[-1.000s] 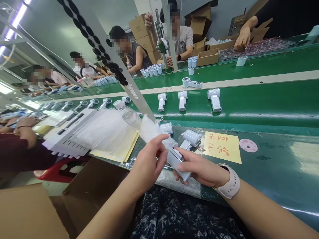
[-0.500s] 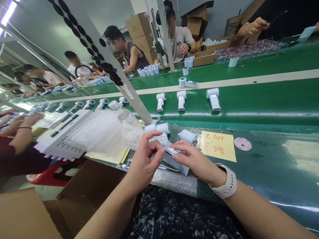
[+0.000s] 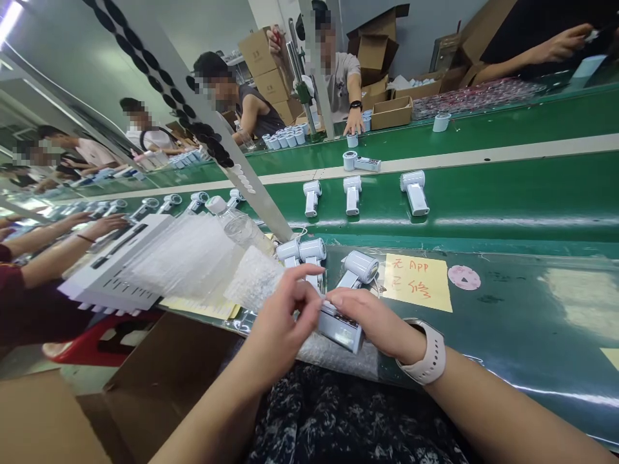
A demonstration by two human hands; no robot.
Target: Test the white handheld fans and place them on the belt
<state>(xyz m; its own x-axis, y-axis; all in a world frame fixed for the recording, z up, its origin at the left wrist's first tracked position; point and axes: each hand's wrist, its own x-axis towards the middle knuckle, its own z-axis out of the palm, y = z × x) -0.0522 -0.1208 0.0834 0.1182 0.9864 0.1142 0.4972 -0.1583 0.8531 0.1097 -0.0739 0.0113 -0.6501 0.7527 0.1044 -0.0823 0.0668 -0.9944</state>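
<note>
My left hand [image 3: 283, 328] pinches the edge of a clear bubble-wrap bag [image 3: 256, 280] at the near edge of the green bench. My right hand [image 3: 372, 319], with a pale watch on its wrist, grips a small white handheld device [image 3: 341, 330] whose end sits at the bag's mouth. Three more white devices [image 3: 360, 267] lie on the bench just beyond my hands. A sheet of bubble wrap [image 3: 338, 351] lies under my hands at the bench edge.
A yellow handwritten note [image 3: 418, 282] and a pink round sticker [image 3: 464, 277] lie to the right. A stack of bags [image 3: 188, 254] and a water bottle [image 3: 239, 225] sit to the left. White devices [image 3: 353, 193] ride the green conveyor [image 3: 507, 200]. Other people work across it. An open cardboard box [image 3: 159, 380] stands below left.
The bag has swung down and left from upright. My hands have drawn together, with the device's end now at the bag's mouth. The view has shifted slightly.
</note>
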